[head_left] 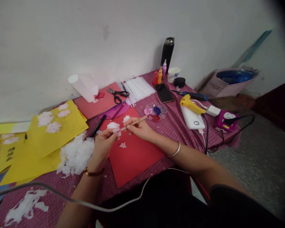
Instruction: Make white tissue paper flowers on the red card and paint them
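Note:
Between the fingertips of my left hand is a small pale pink piece of tissue paper. My right hand pinches a thin wooden stick, its left end touching the pink piece. Both hands are over a sheet of red paper. White tissue clumps lie on the red sheet just beyond my fingers, and a torn pinkish scrap lies nearer. A flower-shaped paint palette with pink, red and blue-purple paint stands right of my right hand.
A heap of white tissue and yellow sheets with pink blossoms are at left. Scissors, a black marker and a phone lie behind. A yellow glue gun rests on a power bank at right. A white cable crosses the foreground.

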A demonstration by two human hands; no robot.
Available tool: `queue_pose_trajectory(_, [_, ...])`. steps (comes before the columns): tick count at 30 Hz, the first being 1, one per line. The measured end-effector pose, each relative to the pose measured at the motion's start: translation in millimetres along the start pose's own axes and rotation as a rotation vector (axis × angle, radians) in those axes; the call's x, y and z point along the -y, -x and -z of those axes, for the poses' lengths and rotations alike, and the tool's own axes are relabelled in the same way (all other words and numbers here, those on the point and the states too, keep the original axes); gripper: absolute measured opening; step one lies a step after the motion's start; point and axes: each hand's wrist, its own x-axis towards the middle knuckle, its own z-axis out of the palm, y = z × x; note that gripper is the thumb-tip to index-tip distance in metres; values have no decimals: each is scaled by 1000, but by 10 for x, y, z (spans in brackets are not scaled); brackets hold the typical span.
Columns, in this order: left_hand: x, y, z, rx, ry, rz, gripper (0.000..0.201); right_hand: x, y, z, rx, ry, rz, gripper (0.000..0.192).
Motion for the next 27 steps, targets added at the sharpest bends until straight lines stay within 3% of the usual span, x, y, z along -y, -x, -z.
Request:
queue_pose_trajectory(4, [-29,41,-8,-3,15,-56,27,0,3,-17,-12,-7,14,4])
queue_pose_trajectory(9, [-86,80,-52,-89,180,-159,34,36,5,-16,-63,-30,-5,10])
queue_pose_trajectory(15, [-89,35,-83,-43,331,-46,25,31,5,-29,-68,-125,-14,22])
queue_pose_trajectory(21, [-199,-37,-111,21,316,-58,19,45,-19,-22,-98,-199,0,34])
queue_pose_trajectory(27, [-391,-119,-321,33,221,-120,51,104,-38,28,-174,-258,-8,40])
